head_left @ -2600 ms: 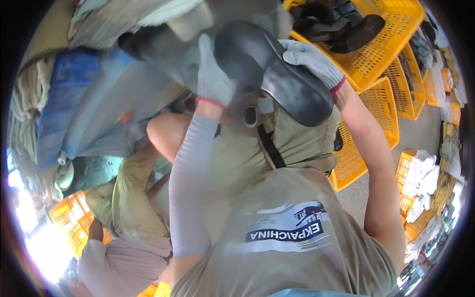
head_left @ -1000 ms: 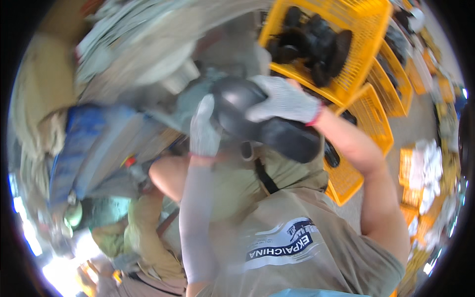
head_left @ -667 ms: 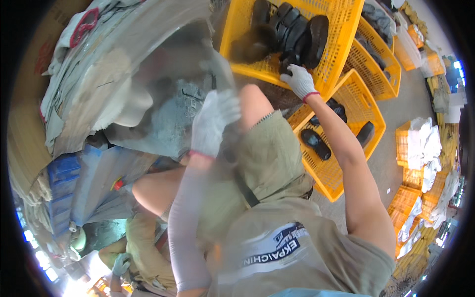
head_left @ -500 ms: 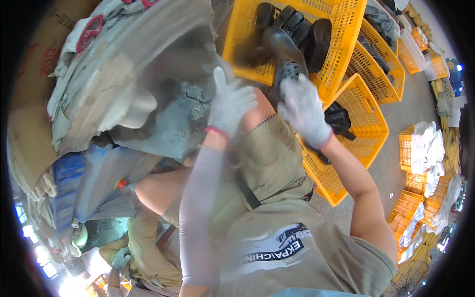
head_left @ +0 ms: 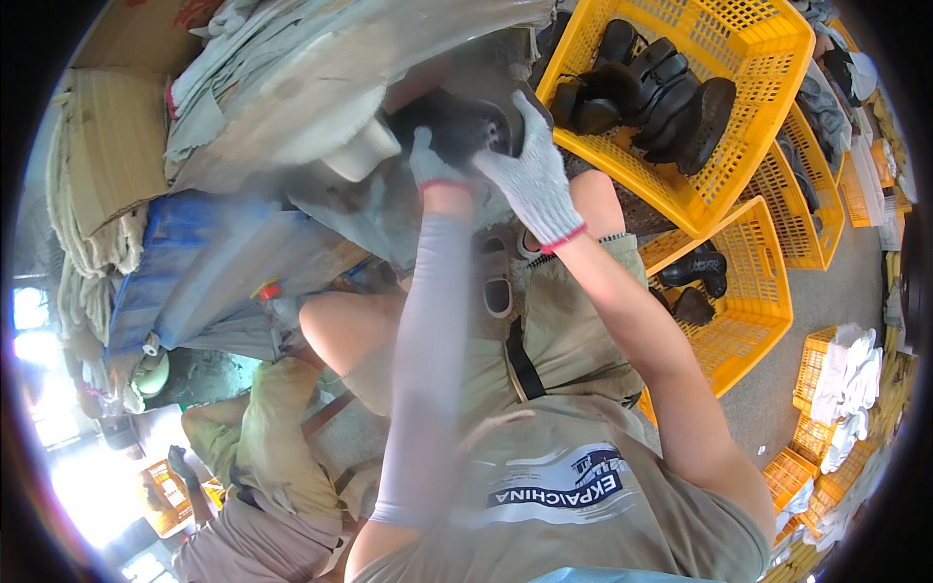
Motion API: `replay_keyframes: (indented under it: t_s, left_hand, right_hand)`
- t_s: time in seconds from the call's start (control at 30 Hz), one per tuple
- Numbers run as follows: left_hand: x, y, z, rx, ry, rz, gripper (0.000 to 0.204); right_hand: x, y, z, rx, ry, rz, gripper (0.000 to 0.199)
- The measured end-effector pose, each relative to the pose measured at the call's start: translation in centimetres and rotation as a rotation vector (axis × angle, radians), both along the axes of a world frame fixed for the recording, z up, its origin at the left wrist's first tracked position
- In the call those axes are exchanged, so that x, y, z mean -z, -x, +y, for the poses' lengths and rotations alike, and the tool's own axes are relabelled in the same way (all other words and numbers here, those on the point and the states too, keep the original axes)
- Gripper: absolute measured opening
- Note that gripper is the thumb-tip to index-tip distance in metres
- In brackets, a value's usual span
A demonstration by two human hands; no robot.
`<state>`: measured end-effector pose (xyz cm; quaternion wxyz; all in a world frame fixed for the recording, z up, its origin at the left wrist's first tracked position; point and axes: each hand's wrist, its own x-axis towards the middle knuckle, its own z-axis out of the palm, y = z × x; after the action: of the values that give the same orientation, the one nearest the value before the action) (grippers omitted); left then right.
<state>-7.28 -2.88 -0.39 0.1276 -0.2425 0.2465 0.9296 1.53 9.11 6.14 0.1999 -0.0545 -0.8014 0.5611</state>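
Up against the grey sheet-covered heap (head_left: 321, 87), both gloved hands are now closing on a dark shoe (head_left: 452, 124). The left hand (head_left: 428, 160) is gripping its underside and the right hand (head_left: 530, 170) is wrapping its fingers over the right end. Half a second ago the right hand was over by the top crate (head_left: 777, 58), beside the black shoes (head_left: 651, 92) lying in it, and the left was open in the air. Both have since swung left to the heap. Judging from this, one shoe has gone into the crate and another is being taken up, so the sorting is cycling on. A lower crate (head_left: 753, 321) is holding a few more shoes, and a second person's legs (head_left: 262, 437) are showing at lower left.
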Motion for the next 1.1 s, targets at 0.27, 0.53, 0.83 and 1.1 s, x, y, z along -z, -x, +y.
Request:
replay_keyframes:
  t_s: [0.27, 0.53, 0.83, 1.1]
  left_hand:
    - [11.5, 6.9, -8.2, 0.24, 0.464, 0.053, 0.048]
    - [2.3, -1.5, -8.6, 0.317, 1.364, 0.229, 0.042]
    - [-2.0, -0.5, -0.8, 0.043, 0.598, -0.022, 0.067]
    - [-0.6, 1.8, -0.4, -0.026, 0.34, -0.047, 0.075]
  right_hand:
    - [0.7, 6.3, -2.5, -0.083, -0.216, -0.134, 0.064]
    - [2.7, 11.1, -4.4, -0.177, -0.205, -0.187, 0.064]
    - [-4.6, -1.6, 2.7, -0.132, -0.231, -0.068, 0.093]
    - [0.0, 0.3, -0.1, 0.168, -0.271, 0.131, 0.06]
